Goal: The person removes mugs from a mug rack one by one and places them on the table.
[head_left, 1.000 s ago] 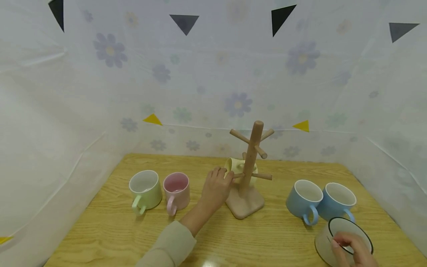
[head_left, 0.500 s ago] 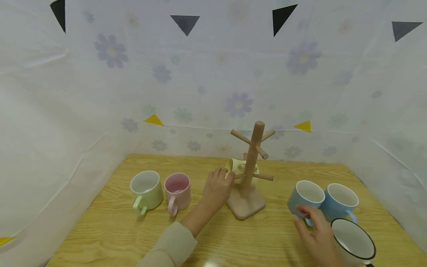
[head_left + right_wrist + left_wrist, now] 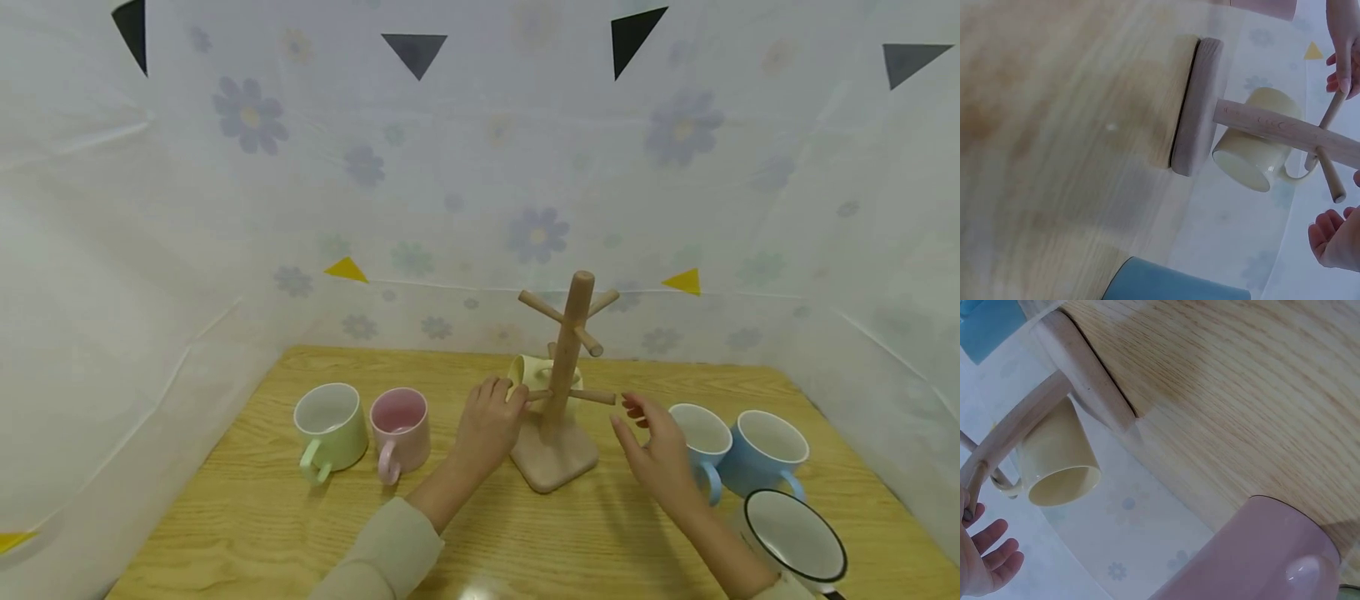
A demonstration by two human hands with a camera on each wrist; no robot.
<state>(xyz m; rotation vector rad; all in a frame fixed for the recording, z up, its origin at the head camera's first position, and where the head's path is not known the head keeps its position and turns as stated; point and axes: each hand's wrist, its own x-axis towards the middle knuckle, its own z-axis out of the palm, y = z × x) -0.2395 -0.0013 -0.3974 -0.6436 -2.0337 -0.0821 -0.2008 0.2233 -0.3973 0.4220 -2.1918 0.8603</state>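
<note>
A wooden mug tree (image 3: 551, 462) stands mid-table, with a pale yellow mug (image 3: 1254, 165) hanging by its handle from a back peg. My left hand (image 3: 489, 423) pinches the end of the lower left peg between thumb and fingers, as the right wrist view shows. Beyond the tip of the lower right peg (image 3: 592, 397) is my right hand (image 3: 663, 458), its fingers loosely bent and holding nothing. A blue mug (image 3: 705, 433) sits just behind the right hand, partly covered by it. In the left wrist view, the left fingers (image 3: 999, 555) spread below the tree.
On the left of the table are a green mug (image 3: 333, 442) and a pink mug (image 3: 401, 442). A second blue mug (image 3: 761, 467) and a white black-rimmed mug (image 3: 795, 542) stand at the right. A flowered curtain (image 3: 450, 167) rises behind the table.
My right hand has left the white mug, passed in front of the blue mug and come up beside the lower right peg. My left hand keeps its place on the left peg.
</note>
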